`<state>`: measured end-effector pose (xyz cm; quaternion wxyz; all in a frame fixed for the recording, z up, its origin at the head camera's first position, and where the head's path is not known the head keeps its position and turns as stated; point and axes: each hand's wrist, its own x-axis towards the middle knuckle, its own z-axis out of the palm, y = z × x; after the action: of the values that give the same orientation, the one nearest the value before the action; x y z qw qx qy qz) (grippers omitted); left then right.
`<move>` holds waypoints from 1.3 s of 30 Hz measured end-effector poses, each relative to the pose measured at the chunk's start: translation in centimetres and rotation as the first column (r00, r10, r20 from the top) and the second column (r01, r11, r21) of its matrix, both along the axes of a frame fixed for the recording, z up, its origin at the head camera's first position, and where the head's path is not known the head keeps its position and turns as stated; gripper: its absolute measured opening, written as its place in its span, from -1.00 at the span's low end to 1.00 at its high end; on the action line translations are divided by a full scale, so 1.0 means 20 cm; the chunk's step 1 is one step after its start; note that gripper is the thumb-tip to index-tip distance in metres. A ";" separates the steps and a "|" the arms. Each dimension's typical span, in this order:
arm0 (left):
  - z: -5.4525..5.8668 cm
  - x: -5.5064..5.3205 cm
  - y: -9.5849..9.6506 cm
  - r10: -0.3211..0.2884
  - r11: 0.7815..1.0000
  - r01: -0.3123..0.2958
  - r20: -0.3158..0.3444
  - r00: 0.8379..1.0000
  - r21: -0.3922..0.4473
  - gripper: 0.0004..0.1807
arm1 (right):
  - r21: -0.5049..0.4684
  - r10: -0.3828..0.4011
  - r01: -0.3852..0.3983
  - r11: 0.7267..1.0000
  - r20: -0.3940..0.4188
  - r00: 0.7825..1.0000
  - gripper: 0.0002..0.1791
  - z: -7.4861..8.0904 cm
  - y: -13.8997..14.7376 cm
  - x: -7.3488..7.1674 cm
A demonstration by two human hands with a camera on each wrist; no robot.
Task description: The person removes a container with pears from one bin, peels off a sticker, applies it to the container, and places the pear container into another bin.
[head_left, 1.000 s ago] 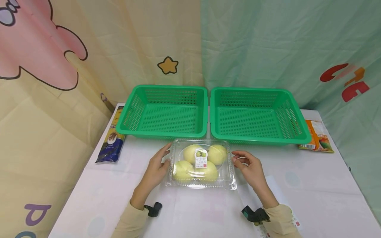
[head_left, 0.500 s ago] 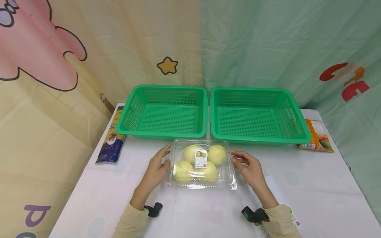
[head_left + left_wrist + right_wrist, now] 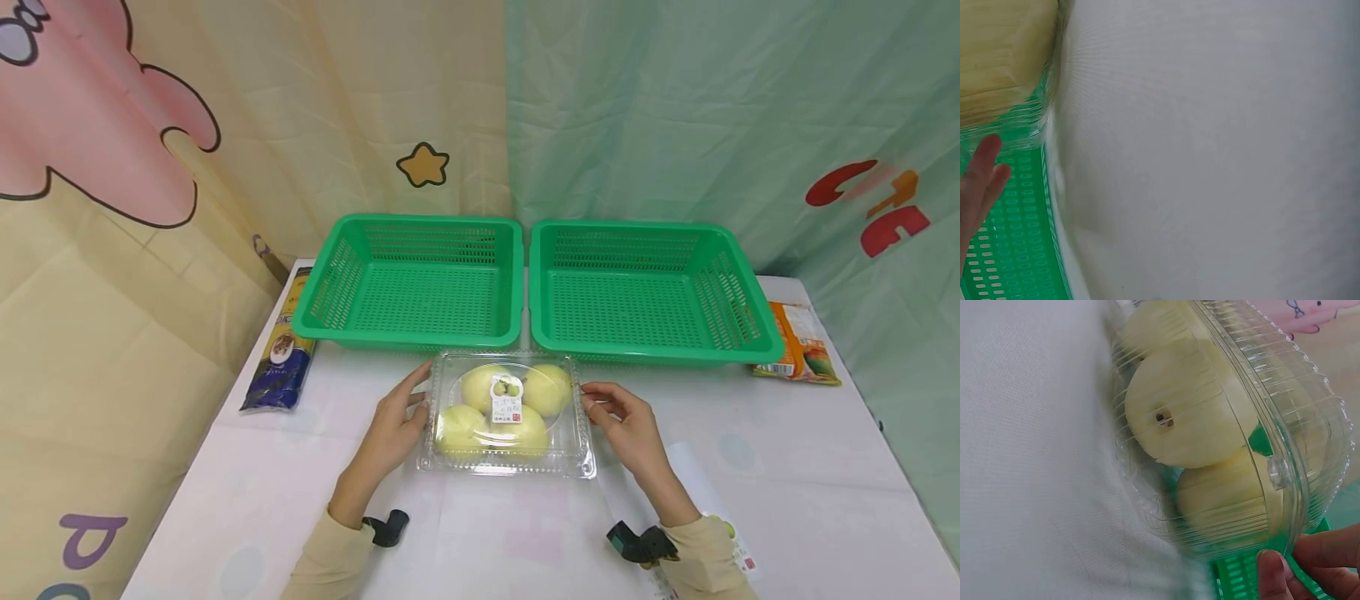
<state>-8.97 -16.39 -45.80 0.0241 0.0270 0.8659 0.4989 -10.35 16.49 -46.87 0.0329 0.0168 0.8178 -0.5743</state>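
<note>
I have my two hands at either end of a clear plastic clamshell box (image 3: 506, 468), lid down, which looks to sit flat on the white-covered table (image 3: 495, 542) right in front of me. Inside are four pale yellow-green fruits (image 3: 546, 392), pears or perhaps apples, under a small white label (image 3: 506, 400). My right hand (image 3: 633, 425) has the box by its rim, thumb on one side and index finger on the other, in a light pinch near a corner. My left hand (image 3: 392, 429) is loosely spread along the opposite end, fingers fairly straight and not wrapped round anything. From the left wrist my fingertips (image 3: 988, 147) look to be at the ribbed edge, but only a corner of that picture shows them, so I can't swear they touch.

Just beyond the box stand a left green basket (image 3: 408, 341) and a right green basket (image 3: 637, 354), side by side, with nothing in either. A blue-and-yellow packet (image 3: 288, 358) lies by the left one, an orange packet (image 3: 813, 354) by the right.

I'd judge this to be the step of taking hold and steadying. Any move from here would call for my left fingers to close on their end as firmly as the right, so that the fruit's weight doesn't tip the box or strain its thin rim.
</note>
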 end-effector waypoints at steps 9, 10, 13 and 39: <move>0.01 0.00 0.00 0.010 1.000 -0.010 0.029 1.000 0.009 -0.32 | -0.009 0.000 0.000 1.000 0.010 1.000 -0.71 0.01 0.00 0.01; 0.01 0.00 0.00 0.010 1.000 -0.010 0.030 0.999 0.010 -0.32 | -0.009 0.000 0.000 1.000 0.012 1.000 -0.71 0.01 0.00 0.01; 0.01 0.00 0.00 0.010 1.000 -0.011 0.035 0.999 0.014 -0.32 | -0.009 0.004 -0.004 1.000 0.022 1.000 -0.71 0.00 0.00 0.01; 0.06 0.03 -0.01 -0.007 0.995 0.001 0.063 0.998 0.096 -0.36 | -0.022 0.065 -0.063 0.998 0.090 0.994 -0.67 0.04 0.02 0.06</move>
<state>-8.40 -16.58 -44.67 0.0511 0.0143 0.8396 0.5406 -9.16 16.86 -46.05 0.0886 0.0163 0.8100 -0.5795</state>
